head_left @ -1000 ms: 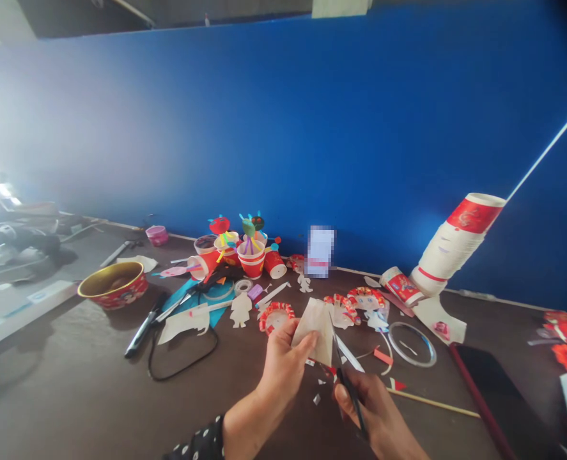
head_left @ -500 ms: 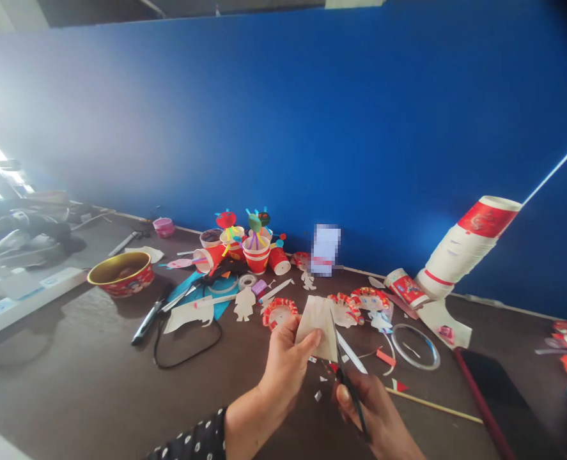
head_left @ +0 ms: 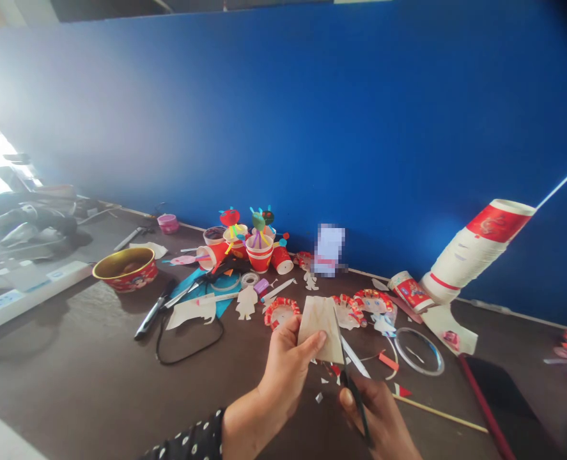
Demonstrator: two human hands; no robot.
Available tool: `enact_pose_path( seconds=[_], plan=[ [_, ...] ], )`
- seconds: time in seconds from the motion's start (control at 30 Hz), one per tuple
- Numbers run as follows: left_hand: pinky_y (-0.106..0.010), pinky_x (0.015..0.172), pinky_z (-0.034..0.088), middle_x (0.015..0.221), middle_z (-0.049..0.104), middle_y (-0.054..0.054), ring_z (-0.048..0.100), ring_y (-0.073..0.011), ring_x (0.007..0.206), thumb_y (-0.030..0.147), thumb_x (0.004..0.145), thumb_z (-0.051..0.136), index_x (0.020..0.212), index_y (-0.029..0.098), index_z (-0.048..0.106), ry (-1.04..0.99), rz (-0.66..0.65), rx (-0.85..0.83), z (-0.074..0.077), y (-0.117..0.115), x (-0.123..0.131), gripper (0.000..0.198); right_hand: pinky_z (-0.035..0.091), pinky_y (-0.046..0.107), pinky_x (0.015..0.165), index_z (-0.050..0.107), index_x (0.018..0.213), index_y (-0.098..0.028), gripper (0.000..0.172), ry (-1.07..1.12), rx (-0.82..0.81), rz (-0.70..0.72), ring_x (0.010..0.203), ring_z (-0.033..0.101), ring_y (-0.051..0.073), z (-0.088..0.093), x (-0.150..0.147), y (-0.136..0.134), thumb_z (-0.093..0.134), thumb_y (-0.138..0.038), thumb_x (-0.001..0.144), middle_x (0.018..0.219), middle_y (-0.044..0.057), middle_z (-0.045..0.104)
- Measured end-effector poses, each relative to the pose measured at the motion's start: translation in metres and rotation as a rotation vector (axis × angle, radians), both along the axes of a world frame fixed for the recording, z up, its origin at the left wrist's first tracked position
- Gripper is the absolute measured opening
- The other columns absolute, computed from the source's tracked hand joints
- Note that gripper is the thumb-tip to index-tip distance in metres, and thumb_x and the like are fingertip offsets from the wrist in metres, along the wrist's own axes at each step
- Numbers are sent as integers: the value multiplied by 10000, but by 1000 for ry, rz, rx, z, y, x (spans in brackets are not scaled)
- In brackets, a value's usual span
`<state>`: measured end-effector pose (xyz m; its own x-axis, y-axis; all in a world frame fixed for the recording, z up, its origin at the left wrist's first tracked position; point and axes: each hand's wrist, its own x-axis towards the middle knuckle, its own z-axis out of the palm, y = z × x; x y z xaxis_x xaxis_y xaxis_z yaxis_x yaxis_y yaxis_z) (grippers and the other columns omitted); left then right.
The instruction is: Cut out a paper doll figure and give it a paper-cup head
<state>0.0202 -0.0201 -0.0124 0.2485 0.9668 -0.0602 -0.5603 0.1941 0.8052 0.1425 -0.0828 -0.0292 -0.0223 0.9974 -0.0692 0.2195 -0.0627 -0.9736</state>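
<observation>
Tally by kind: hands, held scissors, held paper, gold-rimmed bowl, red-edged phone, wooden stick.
Left hand, right hand: 2
Held scissors: 1
Held paper: 1, layers unclear
Gold-rimmed bowl: 1
Red-edged phone: 1
Wooden stick: 1
Total: 7

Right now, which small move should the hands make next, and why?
Perhaps close the scissors gently with the right hand: they appear to lie along the right edge of the pale paper, which the left hand pinches from the opposite side.
</observation>
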Motion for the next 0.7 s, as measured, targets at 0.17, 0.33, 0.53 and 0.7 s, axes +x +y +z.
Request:
enact_pose_path(
  seconds=[0.17,0.33,0.53,0.7],
  plan=[
    [-257,605,456,705,647,-40,582,-139,613,202,627,687,832,124,595,2,3,-2,4,-1,0,238,196,224,421,487,554,-164,465,-19,-4,-3,476,233,91,-3,1,1,490,-611,684,507,-53,285],
    [-251,617,458,743,658,-45,593,-141,642,196,636,684,869,133,592,-1,-1,1,6,-3,0,259,174,227,411,418,510,-184,420,-26,-26,-25,456,206,82,-3,0,1,512,-553,689,472,-66,255],
    [-260,604,464,742,662,-59,600,-150,629,195,641,682,884,122,587,-16,-17,-2,7,-2,-2,271,177,222,418,449,526,-176,388,-13,-47,-21,468,205,84,1,-1,3,522,-523,682,482,-66,259],
    [-266,598,468,731,663,-60,599,-149,602,182,625,692,883,113,592,-23,-27,0,9,1,-4,284,175,222,411,457,516,-178,395,-14,-53,-42,465,201,85,1,0,3,527,-538,662,478,-63,260]
  ],
)
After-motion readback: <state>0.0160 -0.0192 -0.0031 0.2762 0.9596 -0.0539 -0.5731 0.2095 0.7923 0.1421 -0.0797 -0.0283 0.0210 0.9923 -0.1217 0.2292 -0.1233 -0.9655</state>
